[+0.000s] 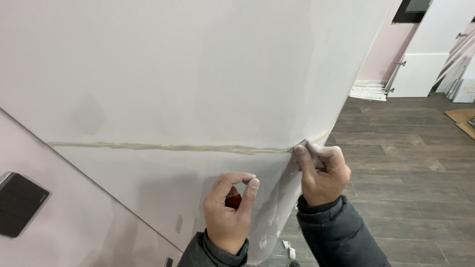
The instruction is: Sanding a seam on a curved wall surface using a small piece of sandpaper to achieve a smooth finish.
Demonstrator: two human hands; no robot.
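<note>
Pinching the pale tape seam [173,147] on the white wall corner [277,74], the right hand [321,170] grips tight; at eight o'clock, the left hand [228,210] clasps a small red object [233,201].

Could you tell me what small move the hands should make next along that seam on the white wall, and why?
Probably draw the right hand back leftward along the tan seam line. It pinches something at the line's end, right on the wall corner, while the rest of the seam stretches left. The left hand, curled around a small red object, waits just below.
</note>
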